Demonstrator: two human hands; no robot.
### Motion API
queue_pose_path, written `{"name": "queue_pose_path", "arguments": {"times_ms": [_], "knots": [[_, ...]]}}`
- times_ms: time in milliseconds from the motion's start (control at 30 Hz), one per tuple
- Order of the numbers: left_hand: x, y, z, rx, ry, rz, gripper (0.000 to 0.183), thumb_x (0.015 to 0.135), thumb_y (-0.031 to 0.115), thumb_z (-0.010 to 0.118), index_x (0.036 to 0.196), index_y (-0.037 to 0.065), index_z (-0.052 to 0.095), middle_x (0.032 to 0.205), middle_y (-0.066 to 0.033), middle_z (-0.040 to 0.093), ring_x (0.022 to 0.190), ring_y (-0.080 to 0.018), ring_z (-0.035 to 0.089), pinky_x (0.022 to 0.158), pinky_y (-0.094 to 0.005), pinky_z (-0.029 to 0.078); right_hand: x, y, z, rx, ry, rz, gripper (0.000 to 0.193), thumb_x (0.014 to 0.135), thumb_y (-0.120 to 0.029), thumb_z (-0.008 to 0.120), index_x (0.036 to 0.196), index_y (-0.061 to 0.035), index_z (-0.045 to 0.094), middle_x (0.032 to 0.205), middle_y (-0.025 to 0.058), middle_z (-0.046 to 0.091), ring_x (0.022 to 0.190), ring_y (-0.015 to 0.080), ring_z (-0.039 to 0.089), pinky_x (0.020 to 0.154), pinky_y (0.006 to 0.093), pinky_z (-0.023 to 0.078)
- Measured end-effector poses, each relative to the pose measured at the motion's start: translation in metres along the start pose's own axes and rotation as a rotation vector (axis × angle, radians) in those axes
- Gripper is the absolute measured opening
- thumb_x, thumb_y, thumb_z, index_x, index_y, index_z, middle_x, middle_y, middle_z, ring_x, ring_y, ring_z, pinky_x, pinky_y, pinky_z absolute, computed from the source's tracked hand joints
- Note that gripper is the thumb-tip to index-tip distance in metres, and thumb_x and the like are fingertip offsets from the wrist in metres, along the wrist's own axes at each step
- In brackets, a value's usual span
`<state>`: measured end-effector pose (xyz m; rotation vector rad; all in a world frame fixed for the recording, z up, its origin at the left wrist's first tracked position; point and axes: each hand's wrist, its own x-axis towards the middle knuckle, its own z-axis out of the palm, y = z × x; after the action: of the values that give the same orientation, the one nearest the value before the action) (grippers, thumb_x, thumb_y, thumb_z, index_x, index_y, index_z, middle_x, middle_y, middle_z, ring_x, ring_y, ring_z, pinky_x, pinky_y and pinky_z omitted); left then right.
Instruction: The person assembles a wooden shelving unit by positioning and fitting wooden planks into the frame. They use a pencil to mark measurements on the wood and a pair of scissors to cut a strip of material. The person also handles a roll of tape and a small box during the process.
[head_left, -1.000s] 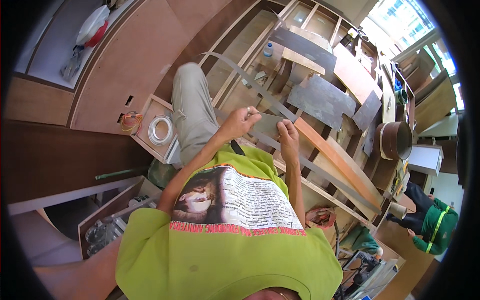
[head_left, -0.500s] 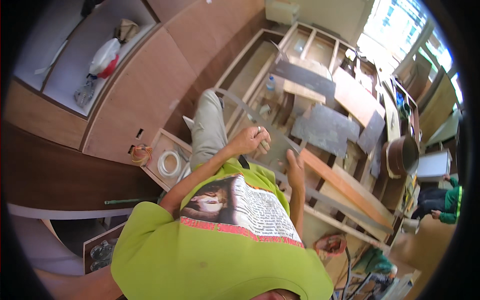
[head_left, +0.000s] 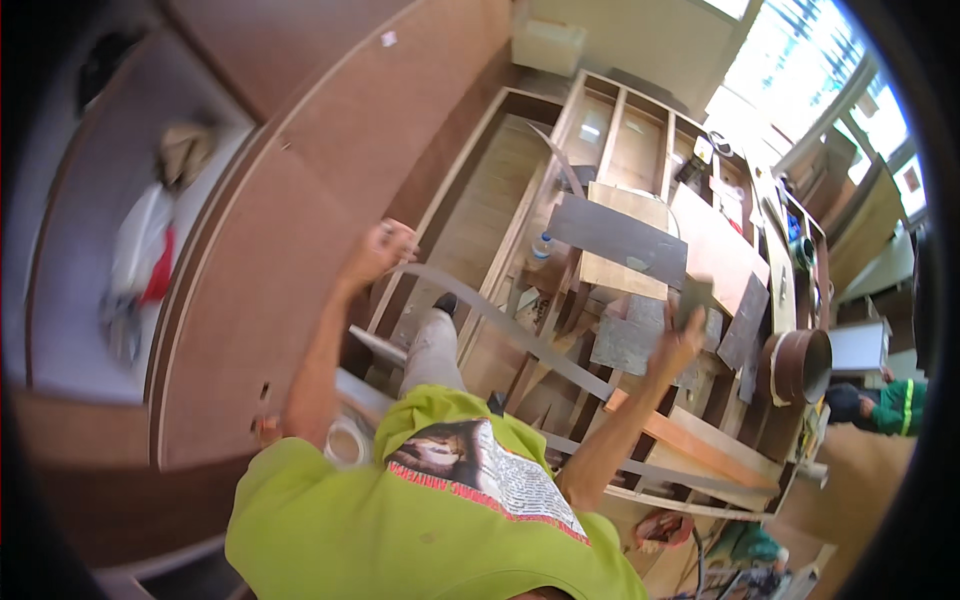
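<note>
My left hand (head_left: 382, 248) is raised in front of a reddish-brown wood panel (head_left: 340, 170). Its fingers look bent but are smeared, so whether they hold anything cannot be told. Just beside it is the curled end of a long, thin grey strip (head_left: 500, 318); whether they touch is unclear. That strip runs to the right across a wooden frame and passes in front of my body. Out to the right, my right hand (head_left: 676, 350) grips a small dark grey-green block (head_left: 694, 300), held upright above grey sheet pieces (head_left: 625, 338).
A low wooden frame (head_left: 672, 155) with open bays holds loose boards, a dark grey panel (head_left: 620, 238) and a water bottle (head_left: 541, 246). An orange-brown plank (head_left: 690, 440) and a brown drum-like cylinder (head_left: 800, 365) lie at right. A person in green (head_left: 895, 407) is at the far right.
My hands have moved apart: the left went left toward the brown panel, the right went right and now shows the dark block. The view has shifted, and the wooden frame sits lower.
</note>
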<state>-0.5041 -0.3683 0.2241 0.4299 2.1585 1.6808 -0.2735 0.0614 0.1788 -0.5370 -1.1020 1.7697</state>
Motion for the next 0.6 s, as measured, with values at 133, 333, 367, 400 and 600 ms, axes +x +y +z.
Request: {"name": "queue_pose_path", "arguments": {"times_ms": [133,333,367,400,600], "knots": [[0.202,-0.034,-0.146,0.08,0.194,0.138,0.026,0.098,0.021,0.049,0.099,-0.003,0.061,0.088,-0.0093,0.066,0.078,-0.0134,0.064,0.074,-0.0271,0.051,0.054,0.105,0.215,-0.156,-0.287,0.036,0.035,0.096,-0.023,0.052,0.115,0.0057,0.055,0.101,0.011,0.063,0.081,0.02,0.066,0.075,0.0328,0.055],[0.349,-0.108,-0.229,0.203,0.148,0.203,0.024,0.097,0.019,0.05,0.107,-0.001,0.06,0.094,-0.0096,0.068,0.084,-0.0148,0.061,0.079,-0.0273,0.048,0.064,0.263,0.37,-0.223,-0.278,0.555,0.037,0.097,-0.026,0.049,0.117,0.0052,0.053,0.103,0.0128,0.063,0.083,0.0217,0.067,0.073,0.0297,0.055],[0.35,-0.11,-0.236,0.255,0.096,0.094,0.024,0.096,0.019,0.051,0.108,0.0,0.06,0.094,-0.01,0.068,0.086,-0.0146,0.062,0.079,-0.0275,0.048,0.066,0.277,0.382,-0.22,-0.229,0.635,0.036,0.097,-0.026,0.05,0.117,0.0042,0.053,0.103,0.0126,0.063,0.083,0.0213,0.067,0.073,0.0294,0.055],[0.348,-0.109,-0.236,0.288,0.009,0.013,0.024,0.096,0.019,0.051,0.109,0.0,0.06,0.095,-0.0104,0.068,0.087,-0.0145,0.062,0.08,-0.0277,0.048,0.069,0.285,0.389,-0.175,-0.255,0.631,0.035,0.097,-0.026,0.05,0.117,0.0034,0.053,0.103,0.0122,0.063,0.083,0.021,0.067,0.072,0.0291,0.055],[0.345,-0.091,-0.227,0.142,-0.14,-0.147,0.023,0.095,0.018,0.053,0.11,0.003,0.06,0.096,-0.0142,0.068,0.093,-0.0183,0.065,0.081,-0.0308,0.049,0.07,0.291,0.407,-0.134,-0.123,0.673,0.031,0.096,-0.024,0.053,0.115,0.0005,0.053,0.103,0.0107,0.063,0.085,0.0193,0.065,0.071,0.0292,0.056]]}}
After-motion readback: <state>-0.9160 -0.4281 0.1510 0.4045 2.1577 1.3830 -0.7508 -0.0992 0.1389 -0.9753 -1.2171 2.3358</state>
